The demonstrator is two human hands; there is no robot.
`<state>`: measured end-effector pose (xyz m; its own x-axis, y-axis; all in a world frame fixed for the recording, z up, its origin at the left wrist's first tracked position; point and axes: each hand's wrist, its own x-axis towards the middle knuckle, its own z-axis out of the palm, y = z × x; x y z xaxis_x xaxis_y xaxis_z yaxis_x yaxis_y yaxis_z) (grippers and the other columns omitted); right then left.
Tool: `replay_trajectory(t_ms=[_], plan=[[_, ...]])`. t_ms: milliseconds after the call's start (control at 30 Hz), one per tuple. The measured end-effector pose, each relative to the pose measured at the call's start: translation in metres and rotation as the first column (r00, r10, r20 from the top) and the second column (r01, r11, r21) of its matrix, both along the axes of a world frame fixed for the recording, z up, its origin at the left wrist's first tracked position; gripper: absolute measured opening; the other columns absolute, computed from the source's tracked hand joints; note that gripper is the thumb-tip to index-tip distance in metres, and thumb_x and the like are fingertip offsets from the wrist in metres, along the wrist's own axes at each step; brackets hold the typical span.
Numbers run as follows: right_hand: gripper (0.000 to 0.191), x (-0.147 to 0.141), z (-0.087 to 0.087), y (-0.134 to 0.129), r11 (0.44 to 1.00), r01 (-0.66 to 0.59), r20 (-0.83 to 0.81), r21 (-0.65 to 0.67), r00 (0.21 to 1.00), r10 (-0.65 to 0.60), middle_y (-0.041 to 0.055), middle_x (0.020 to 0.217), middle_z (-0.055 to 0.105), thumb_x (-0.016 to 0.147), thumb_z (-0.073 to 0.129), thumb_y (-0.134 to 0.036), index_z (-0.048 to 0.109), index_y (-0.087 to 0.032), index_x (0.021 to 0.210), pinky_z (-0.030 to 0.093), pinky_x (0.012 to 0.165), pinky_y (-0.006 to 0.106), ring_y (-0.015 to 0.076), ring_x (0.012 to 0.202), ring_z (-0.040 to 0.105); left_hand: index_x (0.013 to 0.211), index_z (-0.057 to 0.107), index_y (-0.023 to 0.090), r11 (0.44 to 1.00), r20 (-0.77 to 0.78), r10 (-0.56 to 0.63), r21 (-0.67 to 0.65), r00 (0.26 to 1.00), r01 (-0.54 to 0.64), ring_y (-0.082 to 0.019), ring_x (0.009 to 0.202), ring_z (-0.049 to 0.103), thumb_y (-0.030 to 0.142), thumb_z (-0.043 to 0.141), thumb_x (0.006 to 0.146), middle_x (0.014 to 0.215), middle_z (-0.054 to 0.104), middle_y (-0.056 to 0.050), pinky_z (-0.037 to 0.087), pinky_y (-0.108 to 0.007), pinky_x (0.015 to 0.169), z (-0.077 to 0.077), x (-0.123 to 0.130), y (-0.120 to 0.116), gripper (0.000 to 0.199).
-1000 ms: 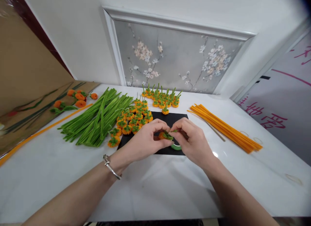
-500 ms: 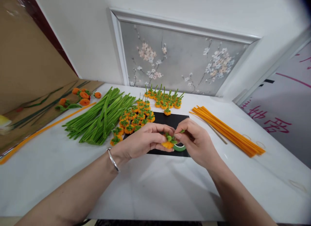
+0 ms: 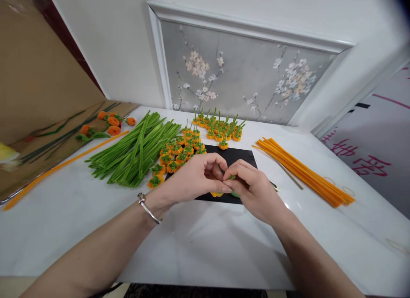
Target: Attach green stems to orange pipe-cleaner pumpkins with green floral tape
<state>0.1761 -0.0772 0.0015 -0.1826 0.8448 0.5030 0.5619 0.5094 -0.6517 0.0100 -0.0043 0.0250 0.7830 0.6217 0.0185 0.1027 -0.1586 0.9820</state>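
Observation:
My left hand [image 3: 200,176] is curled over the black mat, its thumb meeting the fingertips of my right hand. Below it shows the edge of a small orange pipe-cleaner pumpkin [image 3: 217,194], mostly hidden by the fingers. My right hand [image 3: 253,184] pinches a short green pipe-cleaner piece [image 3: 232,177], of which just a tip is visible. Under the right fingers peeks a green tape roll [image 3: 235,195] on the black mat [image 3: 246,157]. Finished-looking orange pumpkins with green tops [image 3: 182,152] cluster left of the mat, and more with upright stems [image 3: 224,129] stand behind.
Green pipe cleaners [image 3: 134,152] are heaped at left, a bundle of orange pipe cleaners [image 3: 304,172] at right. Orange flowers [image 3: 112,122] lie on brown board at far left. A metal clip-like object [image 3: 274,186] lies beside my right hand. A framed wall panel [image 3: 250,71] rises behind the table.
My hands have drawn together, and the right fingers now touch the left thumb. The pumpkin's green top, visible before, is now covered by the fingers. The view has shifted slightly.

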Motion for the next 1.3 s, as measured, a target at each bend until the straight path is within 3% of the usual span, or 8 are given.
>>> replay_trajectory(t_ms=[100, 233, 533, 833, 1300], plan=[[0.016, 0.006, 0.0, 0.0, 0.998, -0.047, -0.038, -0.051, 0.998, 0.045, 0.0015, 0.086, 0.055, 0.091, 0.049, -0.012, 0.061, -0.022, 0.095, 0.044, 0.063, 0.024, 0.0118, 0.072, 0.054, 0.085, 0.057, 0.015, 0.999, 0.03, 0.01, -0.046, 1.0, -0.008, -0.009, 0.06, 0.057, 0.017, 0.076, 0.066, 0.066, 0.062, 0.003, 0.045, -0.022, 0.06, 0.0, -0.002, 0.004, 0.026], [0.023, 0.012, 0.001, -0.001, 0.997, -0.02, -0.022, -0.078, 1.0, 0.018, 0.0007, 0.083, 0.053, 0.09, 0.051, -0.013, 0.061, -0.024, 0.108, 0.044, 0.062, 0.023, 0.0118, 0.07, 0.053, 0.089, 0.061, 0.015, 0.998, 0.03, 0.016, -0.061, 0.999, -0.015, -0.009, 0.06, 0.059, 0.018, 0.076, 0.067, 0.067, 0.066, 0.002, 0.047, -0.022, 0.062, 0.0, -0.005, 0.006, 0.027], [0.013, 0.011, 0.003, 0.0, 0.996, 0.082, 0.131, -0.033, 0.988, -0.077, 0.0013, 0.082, 0.055, 0.09, 0.053, -0.013, 0.058, -0.019, 0.079, 0.042, 0.067, 0.025, 0.0125, 0.071, 0.054, 0.072, 0.067, 0.012, 0.972, -0.068, 0.066, 0.229, 0.995, -0.049, -0.007, 0.057, 0.052, 0.014, 0.068, 0.074, 0.063, 0.061, 0.002, 0.041, -0.019, 0.055, 0.003, -0.006, 0.005, 0.003], [0.016, 0.011, 0.004, -0.002, 0.996, 0.075, 0.103, -0.045, 0.992, -0.07, 0.0011, 0.08, 0.055, 0.089, 0.052, -0.013, 0.055, -0.019, 0.075, 0.04, 0.063, 0.024, 0.0115, 0.068, 0.052, 0.071, 0.062, 0.013, 0.968, -0.056, 0.007, 0.25, 0.998, 0.007, -0.007, 0.056, 0.046, 0.017, 0.066, 0.077, 0.062, 0.053, 0.003, 0.038, -0.018, 0.053, 0.003, -0.007, 0.007, 0.008], [0.014, 0.009, 0.003, -0.003, 0.996, 0.052, 0.069, -0.075, 0.997, -0.047, 0.0026, 0.085, 0.055, 0.089, 0.052, -0.013, 0.056, -0.019, 0.078, 0.042, 0.064, 0.024, 0.0119, 0.072, 0.054, 0.077, 0.067, 0.014, 0.954, -0.098, 0.011, 0.299, 0.995, 0.019, -0.009, 0.064, 0.054, 0.011, 0.061, 0.079, 0.069, 0.063, 0.001, 0.044, -0.02, 0.062, 0.004, -0.007, 0.007, 0.007]])
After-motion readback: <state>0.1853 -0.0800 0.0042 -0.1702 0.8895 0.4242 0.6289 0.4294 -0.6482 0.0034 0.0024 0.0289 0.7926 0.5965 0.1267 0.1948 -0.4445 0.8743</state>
